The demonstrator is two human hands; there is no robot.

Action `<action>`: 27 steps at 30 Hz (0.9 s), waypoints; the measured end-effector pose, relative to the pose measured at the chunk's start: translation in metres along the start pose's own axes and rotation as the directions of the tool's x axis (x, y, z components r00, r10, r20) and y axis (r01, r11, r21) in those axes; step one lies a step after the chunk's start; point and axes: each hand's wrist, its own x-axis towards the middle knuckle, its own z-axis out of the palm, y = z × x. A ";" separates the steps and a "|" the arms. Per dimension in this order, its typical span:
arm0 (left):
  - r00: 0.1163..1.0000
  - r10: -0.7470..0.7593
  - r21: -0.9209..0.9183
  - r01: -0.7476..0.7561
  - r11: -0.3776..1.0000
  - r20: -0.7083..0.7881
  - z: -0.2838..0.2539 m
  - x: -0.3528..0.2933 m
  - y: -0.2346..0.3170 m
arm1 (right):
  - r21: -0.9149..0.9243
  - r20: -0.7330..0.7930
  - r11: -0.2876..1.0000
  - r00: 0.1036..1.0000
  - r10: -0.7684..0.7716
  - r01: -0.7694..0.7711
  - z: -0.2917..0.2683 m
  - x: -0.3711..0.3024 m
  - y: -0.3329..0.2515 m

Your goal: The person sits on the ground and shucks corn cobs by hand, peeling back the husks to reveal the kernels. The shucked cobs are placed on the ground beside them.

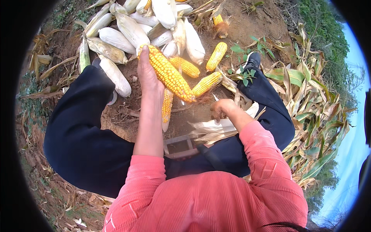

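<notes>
My left hand point(148, 75) is closed round a bare yellow corn cob point(168, 74), its thumb along the upper end. The cob slants down to the right, stripped of its husk. Lower on the right, my right hand point(224, 109) is curled, with a small pale pointed tip point(215, 97) showing at its fingers. What else it grips is hidden. Loose dry corn husks point(216, 127) lie just beneath it, against my right leg. Between my feet lie several more bare cobs, one yellow cob point(208, 84) close to the end of the held one.
A heap of ears in pale husks point(123, 36) fills the far left and middle. Dry husks and leaves point(309, 108) pile up beyond my right leg. Part of a small low seat frame point(178, 146) shows between my thighs. A green plant point(247, 75) grows by my right foot.
</notes>
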 end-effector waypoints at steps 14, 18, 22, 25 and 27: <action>0.948 -0.251 0.330 0.305 0.893 -0.195 -0.030 0.004 -0.043 | 0.477 -0.862 0.170 0.497 -0.104 0.862 -0.063 -0.038 -0.073; 0.936 -0.081 0.441 0.236 0.866 -0.344 -0.053 0.013 -0.037 | 0.452 -0.726 0.686 0.682 -0.087 0.570 -0.065 -0.037 -0.047; 0.950 -0.107 0.422 0.230 0.877 -0.294 -0.052 0.014 -0.040 | 0.422 -0.896 0.643 0.402 0.189 0.639 -0.088 -0.014 -0.022; 0.948 -0.188 0.407 0.282 0.869 -0.255 -0.048 0.014 -0.044 | 0.423 -0.878 0.655 0.103 0.468 0.626 -0.128 0.002 -0.005; 0.951 -0.211 0.419 0.291 0.860 -0.226 -0.038 0.007 -0.040 | 0.504 -0.845 0.701 0.117 0.522 0.505 -0.148 0.012 -0.005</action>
